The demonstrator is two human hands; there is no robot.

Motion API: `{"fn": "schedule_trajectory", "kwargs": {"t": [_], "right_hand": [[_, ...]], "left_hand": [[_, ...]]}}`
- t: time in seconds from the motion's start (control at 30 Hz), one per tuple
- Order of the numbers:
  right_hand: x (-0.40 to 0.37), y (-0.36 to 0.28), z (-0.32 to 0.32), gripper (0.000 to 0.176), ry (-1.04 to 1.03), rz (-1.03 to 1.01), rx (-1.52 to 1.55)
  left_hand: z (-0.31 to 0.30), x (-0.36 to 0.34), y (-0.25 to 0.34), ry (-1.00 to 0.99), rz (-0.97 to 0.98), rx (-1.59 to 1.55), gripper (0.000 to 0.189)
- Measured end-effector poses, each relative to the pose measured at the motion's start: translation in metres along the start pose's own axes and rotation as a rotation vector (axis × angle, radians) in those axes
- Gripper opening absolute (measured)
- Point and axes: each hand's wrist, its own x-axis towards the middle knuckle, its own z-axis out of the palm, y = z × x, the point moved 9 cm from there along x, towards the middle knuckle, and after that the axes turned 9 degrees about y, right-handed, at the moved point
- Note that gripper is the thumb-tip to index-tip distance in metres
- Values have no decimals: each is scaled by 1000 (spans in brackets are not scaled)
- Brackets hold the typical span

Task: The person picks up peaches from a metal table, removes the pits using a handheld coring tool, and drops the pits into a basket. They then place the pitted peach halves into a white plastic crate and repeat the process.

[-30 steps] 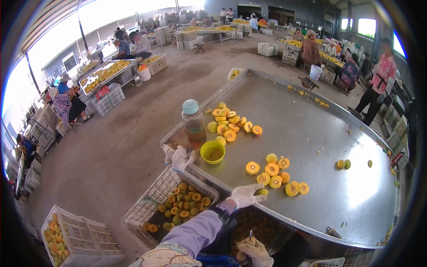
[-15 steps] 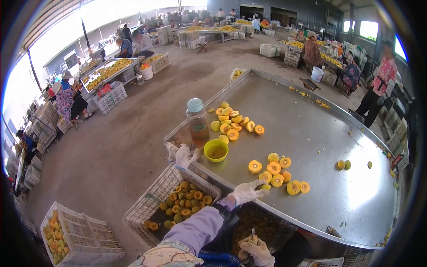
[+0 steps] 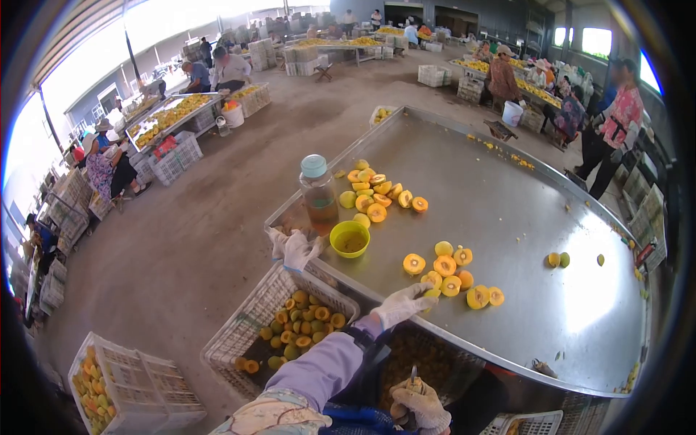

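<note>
My left hand [image 3: 403, 304], in a white glove, reaches over the near edge of the metal table [image 3: 507, 217], its fingers on a yellow-green fruit [image 3: 431, 297] beside a group of halved orange fruits [image 3: 445, 265]. My right hand [image 3: 420, 407], also gloved, is low at the bottom, closed round a small tool with a short metal tip [image 3: 414, 373]; its handle is hidden. More cut fruits [image 3: 376, 212] lie farther back, near a yellow-green bowl [image 3: 349, 240] and a jar of brownish liquid [image 3: 319, 196]. A spare white glove [image 3: 296, 250] rests on the table's left corner.
A crate of cut fruit [image 3: 283, 319] stands against the table's near left side, another crate [image 3: 138, 384] farther left. A few fruits [image 3: 558, 259] lie at the right. A person in a pink top [image 3: 622, 116] stands beyond the table; several others work behind.
The view has shifted slightly. My left hand stays at the fruit by the table edge, and my right hand remains low with the tool. Someone in blue now shows behind the person in pink.
</note>
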Motion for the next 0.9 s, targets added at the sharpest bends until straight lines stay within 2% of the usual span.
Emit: {"fn": "schedule_trajectory", "kwargs": {"t": [0.03,0.07,0.13,0.2,0.27,0.33,0.37,0.43,0.53,0.57,0.63,0.7,0.77,0.9], "right_hand": [[-3,-1,-4,18,23,61,24],[-4,-9,-5,18,18,14,-34],[-12,-32,-2,18,-38,-69,17],[-20,-54,-7,14,83,-132,28],[-27,-72,-5,16,96,-143,55],[-29,-83,-8,19,191,-152,-35],[-27,-85,-11,20,212,-183,-82],[-24,-87,-12,21,244,-206,-116],[-23,-90,-13,22,313,-232,-255],[-24,-93,-15,25,344,-264,-320],[-23,-91,-17,28,376,-290,-380],[-33,-112,-13,30,495,-631,-687],[-32,-110,-14,31,502,-591,-663],[-31,-103,-15,28,503,-586,-659]], "left_hand": [[7,1,-3,-41,-36,-373,53],[7,-14,9,-41,-114,-602,48],[10,-36,38,-95,-53,-725,47],[20,-42,38,-247,-50,-893,53],[19,-68,69,-185,-90,-936,49],[20,-82,78,-97,-136,-933,53],[23,-85,71,-115,-162,-932,53],[13,-91,87,-27,279,-230,49],[17,-95,100,-32,178,-215,51],[26,-102,102,-112,-35,-742,55],[27,-105,104,-112,8,-645,56],[29,-109,108,-114,56,-548,58],[30,-113,115,-80,128,-475,59],[38,-120,107,-19,100,-531,59]]}}
